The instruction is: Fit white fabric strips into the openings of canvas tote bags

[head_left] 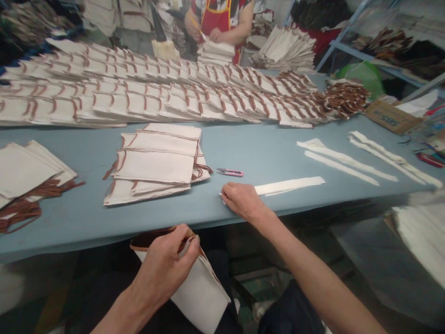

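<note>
My left hand (pixel 170 262) pinches the top edge of a cream fabric piece with brown binding (pixel 205 292), which hangs over my lap below the table edge. On the table, my right hand (pixel 241 200) has its fingers closed on the left end of a white fabric strip (pixel 290 185). Just beyond that hand lie small thread snips (pixel 230 172) with pink handles. To their left is a stack of cream pieces with brown edging (pixel 156 164), brown cords trailing from its sides.
Long overlapping rows of brown-edged cream pieces (pixel 139 99) cover the table's far side. More white strips (pixel 342 160) lie at right, near a cardboard box (pixel 392 116). Cream pieces with brown cords (pixel 29 171) sit at left. A person in a red apron (pixel 217 21) stands opposite, handling a stack.
</note>
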`<state>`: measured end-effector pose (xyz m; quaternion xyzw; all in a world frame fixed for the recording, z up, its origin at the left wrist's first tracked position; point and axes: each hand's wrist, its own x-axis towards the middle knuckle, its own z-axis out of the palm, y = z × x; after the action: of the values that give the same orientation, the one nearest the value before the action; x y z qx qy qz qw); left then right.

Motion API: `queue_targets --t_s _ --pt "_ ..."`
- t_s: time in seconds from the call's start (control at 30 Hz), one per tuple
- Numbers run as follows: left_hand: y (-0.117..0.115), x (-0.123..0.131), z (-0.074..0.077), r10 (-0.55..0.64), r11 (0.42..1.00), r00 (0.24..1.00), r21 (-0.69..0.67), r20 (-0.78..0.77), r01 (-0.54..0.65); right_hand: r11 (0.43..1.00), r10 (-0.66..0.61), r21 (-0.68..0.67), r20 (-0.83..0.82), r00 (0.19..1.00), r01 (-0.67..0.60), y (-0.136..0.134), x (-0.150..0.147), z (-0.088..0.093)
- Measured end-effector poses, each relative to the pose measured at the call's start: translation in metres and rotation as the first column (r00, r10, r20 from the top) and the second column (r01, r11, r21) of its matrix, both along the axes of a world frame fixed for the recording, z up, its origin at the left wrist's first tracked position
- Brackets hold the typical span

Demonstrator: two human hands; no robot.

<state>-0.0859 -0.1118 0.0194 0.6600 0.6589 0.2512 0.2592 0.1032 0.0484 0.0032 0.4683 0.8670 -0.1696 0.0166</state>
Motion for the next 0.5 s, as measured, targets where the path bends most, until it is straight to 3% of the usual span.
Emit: queue_targets --t_s 0.2,0.3,0.4,0.5 --pt "0.014 0.01 -0.005 0.03 0.998 0.999 -0.049 -0.016 -0.03 0.976 -0.217 -0.076 -0.282 0.934 0.204 0.0 0.024 -0.026" --pt "0.035 0.026 -0.005 -0.115 0.987 0.981 -0.133 -0.159 0.094 0.949 -0.316 -0.155 -0.451 0.834 0.276 -0.005 0.033 -0.037" --pt "0.061 0.048 -0.01 -0.301 0.944 0.885 -0.244 -0.355 0.224 0.923 -0.384 -0.241 -0.588 0.712 0.299 -0.01 0.034 -0.043" --pt "0.082 0.065 -0.018 -0.35 0.927 0.843 -0.281 -0.408 0.248 0.889 -0.457 -0.329 -0.695 0.555 0.319 -0.011 0.038 -0.044"
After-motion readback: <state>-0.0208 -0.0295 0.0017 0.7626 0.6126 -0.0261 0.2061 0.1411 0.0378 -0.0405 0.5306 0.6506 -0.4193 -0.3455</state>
